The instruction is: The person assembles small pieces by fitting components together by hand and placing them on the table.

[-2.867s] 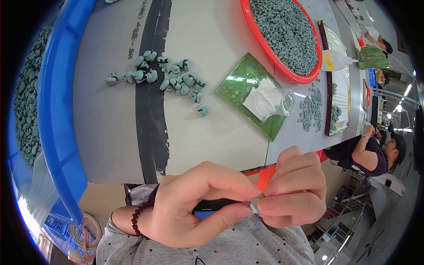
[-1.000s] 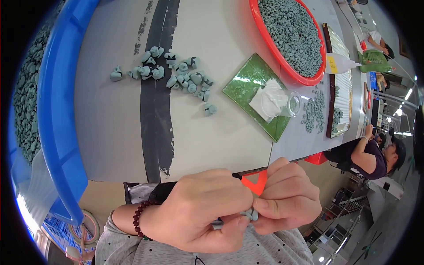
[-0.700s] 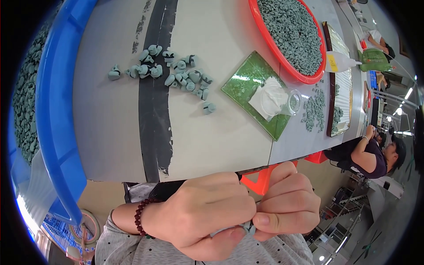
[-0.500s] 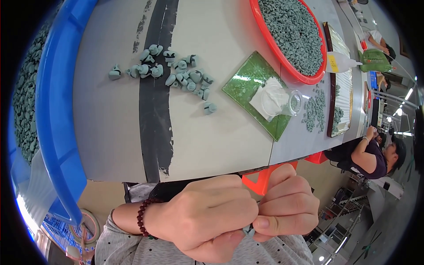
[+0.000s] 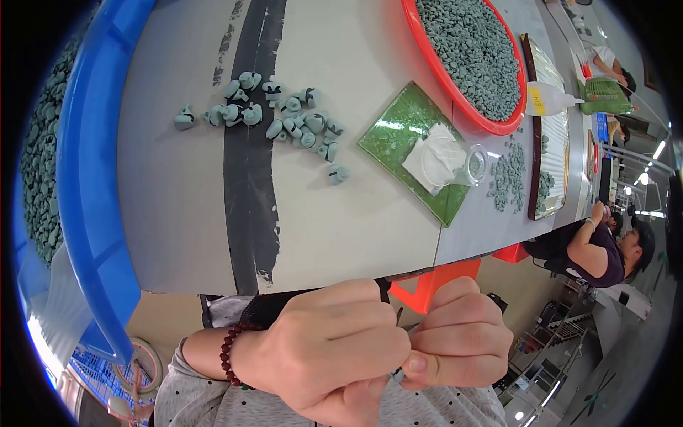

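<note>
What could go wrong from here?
The small gray-green piece is pinched between the left hand and right hand, off the table's near edge, so a slip might drop it toward the lap or floor.

The clear cup reaches the green tile's edge; a bump could perhaps shift or spill it.

Blue crate [image 5: 91, 376] near on my left, red stool [image 5: 449, 272] near on my right, clear bottle [image 5: 553, 99] farther right, green basket [image 5: 603, 96] beyond it, seated co-worker [image 5: 603, 255] far right.
</note>
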Available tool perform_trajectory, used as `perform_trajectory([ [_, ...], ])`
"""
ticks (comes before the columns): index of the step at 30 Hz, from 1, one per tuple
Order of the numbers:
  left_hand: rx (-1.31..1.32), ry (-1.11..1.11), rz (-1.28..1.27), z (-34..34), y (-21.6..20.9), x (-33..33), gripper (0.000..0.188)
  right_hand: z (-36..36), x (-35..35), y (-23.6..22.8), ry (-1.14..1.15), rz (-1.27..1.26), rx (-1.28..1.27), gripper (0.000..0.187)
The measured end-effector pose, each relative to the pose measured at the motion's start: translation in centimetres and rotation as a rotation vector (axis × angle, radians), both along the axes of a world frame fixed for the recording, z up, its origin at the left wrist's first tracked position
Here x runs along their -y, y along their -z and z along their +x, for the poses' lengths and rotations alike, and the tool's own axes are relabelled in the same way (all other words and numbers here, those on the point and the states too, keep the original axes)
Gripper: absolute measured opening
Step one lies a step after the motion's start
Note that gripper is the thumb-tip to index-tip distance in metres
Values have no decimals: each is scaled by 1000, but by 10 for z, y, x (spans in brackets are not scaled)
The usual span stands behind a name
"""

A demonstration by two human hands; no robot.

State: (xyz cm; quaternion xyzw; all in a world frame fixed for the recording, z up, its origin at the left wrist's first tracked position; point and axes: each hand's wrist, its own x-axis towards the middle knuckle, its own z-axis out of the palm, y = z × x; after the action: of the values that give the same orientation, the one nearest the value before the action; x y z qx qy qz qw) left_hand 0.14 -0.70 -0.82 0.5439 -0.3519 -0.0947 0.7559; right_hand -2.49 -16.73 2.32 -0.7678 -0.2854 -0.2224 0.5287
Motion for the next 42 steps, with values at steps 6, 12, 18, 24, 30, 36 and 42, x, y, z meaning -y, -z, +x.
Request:
perform_trajectory([
  [6, -5, -12, 2, -1, 1, 0, 19, -4, 7, -4, -27, -155, -55, 23],
  [12, -6, 1, 3, 0, 2, -1, 18, 1, 0, -3, 2, -53, 17, 21],
  [18, -15, -2, 7, 0, 2, 0, 16, 1, -1, -3, 40, -68, 25, 23],
  [24, -3, 2, -44, 2, 4, 7, 12, -2, -1, -4, 120, -106, 38, 24],
  [30, 18, 19, -80, 2, 7, 7, 14, -3, -3, -4, 161, -101, 71, 23],
  [36, 12, 37, -164, 1, 8, 12, 21, -4, -6, -4, 183, -65, 94, 21],
  [42, 17, 86, -201, 2, 9, 11, 9, -2, -11, -4, 219, -29, 121, 19],
])
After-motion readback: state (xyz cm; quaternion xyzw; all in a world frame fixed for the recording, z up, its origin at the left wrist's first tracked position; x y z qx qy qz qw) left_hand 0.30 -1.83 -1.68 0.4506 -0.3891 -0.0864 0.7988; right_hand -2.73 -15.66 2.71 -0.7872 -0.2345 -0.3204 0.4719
